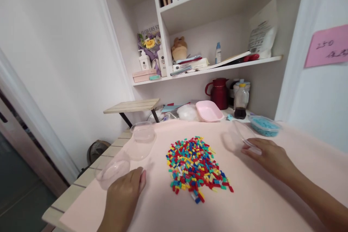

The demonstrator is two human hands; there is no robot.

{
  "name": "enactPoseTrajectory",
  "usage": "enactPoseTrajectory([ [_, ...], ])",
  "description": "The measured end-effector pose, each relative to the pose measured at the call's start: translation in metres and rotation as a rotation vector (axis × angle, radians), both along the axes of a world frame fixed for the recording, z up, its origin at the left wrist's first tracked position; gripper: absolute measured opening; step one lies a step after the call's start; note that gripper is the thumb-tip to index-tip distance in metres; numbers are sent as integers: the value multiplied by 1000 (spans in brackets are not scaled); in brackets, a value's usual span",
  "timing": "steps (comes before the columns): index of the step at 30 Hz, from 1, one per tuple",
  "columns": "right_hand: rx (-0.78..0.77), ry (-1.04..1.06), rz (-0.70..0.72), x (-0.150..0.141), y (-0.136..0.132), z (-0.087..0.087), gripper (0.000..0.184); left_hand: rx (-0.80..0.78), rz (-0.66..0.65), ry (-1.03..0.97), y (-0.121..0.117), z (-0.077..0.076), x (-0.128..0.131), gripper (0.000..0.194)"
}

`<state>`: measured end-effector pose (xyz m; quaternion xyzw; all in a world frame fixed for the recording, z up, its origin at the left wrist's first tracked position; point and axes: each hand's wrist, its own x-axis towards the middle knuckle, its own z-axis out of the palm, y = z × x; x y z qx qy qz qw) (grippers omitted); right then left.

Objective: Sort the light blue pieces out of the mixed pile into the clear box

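Note:
A spread of small multicoloured building bricks (pixel 194 165) covers the middle of the pink tabletop (pixel 168 214). To its right, my right hand (pixel 268 154) pinches the rim of a clear plastic container (pixel 240 134), which looks tilted; its see-through shape is hard to make out. On the left, my left hand (pixel 125 190) rests with fingers curled, close against another clear plastic container (pixel 115 170). Its palm side is hidden, so whether it holds anything does not show. Beyond it stand a further clear container (pixel 143 132) and a flat clear piece, perhaps a lid (pixel 139 149).
At the right back sits a clear box of light blue pieces (pixel 264 126). A pink tray (pixel 209 111), a dark red jug (pixel 219 94) and a bottle of dark liquid (pixel 240 103) line the back. A small slatted stand (pixel 132 105) is left; shelves (pixel 206 69) rise above.

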<state>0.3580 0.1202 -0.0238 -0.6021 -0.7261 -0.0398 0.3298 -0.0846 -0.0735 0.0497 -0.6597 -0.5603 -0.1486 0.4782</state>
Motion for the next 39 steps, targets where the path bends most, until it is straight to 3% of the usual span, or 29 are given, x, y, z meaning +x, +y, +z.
enactPoseTrajectory([
  [3, 39, 23, 30, -5, -5, 7, 36, 118, -21, 38, 8, 18, 7, 19],
  [7, 84, 73, 76, -8, -8, 15, 34, 146, 27, 79, 29, 47, 16, 18],
  [10, 114, 89, 108, -10, -10, 19, 34, 93, 32, 72, 48, 65, 14, 25],
  [13, 136, 100, 122, -11, -12, 24, 34, -22, -31, 129, 66, 71, 6, 29],
  [19, 139, 119, 141, -9, -13, 29, 31, -308, -93, 283, 82, 59, -13, 30],
  [22, 126, 120, 138, -8, -12, 26, 31, -445, -71, 254, 86, 53, -17, 33],
  [25, 120, 94, 133, -7, -12, 26, 29, -511, -132, 141, 93, 42, -19, 32],
  [29, 167, -1, 111, -5, -17, 37, 22, -428, -130, 47, 105, 17, -21, 21],
  [32, 176, -47, 70, -4, -22, 51, 18, -312, -122, -63, 111, 5, -15, 31],
  [35, 150, -47, 82, -7, -26, 59, 14, -181, -196, -140, 109, 6, 0, 38],
  [39, 37, -58, 148, -15, -31, 57, 12, -163, -324, -249, 107, 9, 29, 37],
])
